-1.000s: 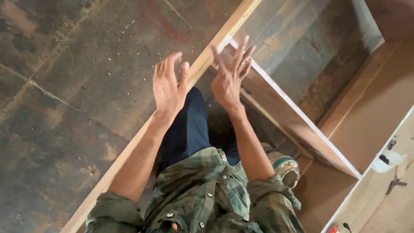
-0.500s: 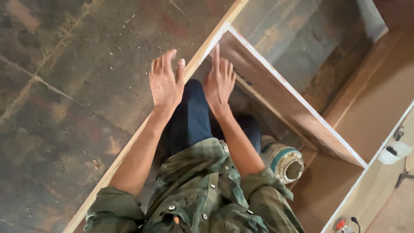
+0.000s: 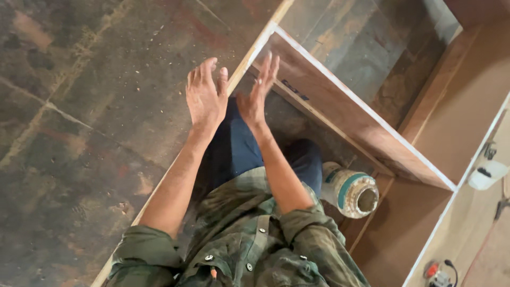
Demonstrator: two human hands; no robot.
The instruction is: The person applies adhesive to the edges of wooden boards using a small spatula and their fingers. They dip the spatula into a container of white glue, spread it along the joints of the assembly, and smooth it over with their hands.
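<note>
Over the near corner of the plywood cabinet frame [image 3: 366,125], both hands are up with nothing in them. Left hand [image 3: 206,98] has fingers spread wide, palm down, hovering just left of the long front rail [image 3: 241,64]. Right hand [image 3: 257,93] is edge-on, fingers straight and loosely together, beside the corner joint where the rail meets the white-edged side panel [image 3: 340,90]; contact with the wood cannot be told.

Change over the last second: the right hand has pulled back from the panel's top edge toward the body, and both hands now sit closer together. The frame has not moved relative to the floor; the view drifted slightly. Reads as a let-go or a re-check of the corner, not a grip.

Edges and room: the rail runs diagonally from near left to far right, the panel's white edge from the corner off to the right. The person's legs stand inside the frame, so room there is tight. A tape roll [image 3: 353,191] lies by the right knee, inside the frame. The stone floor [image 3: 79,106] to the left gives wide room. A white bottle [image 3: 486,175] and a small red tool [image 3: 435,273] sit at the far right, well apart from the hands.
</note>
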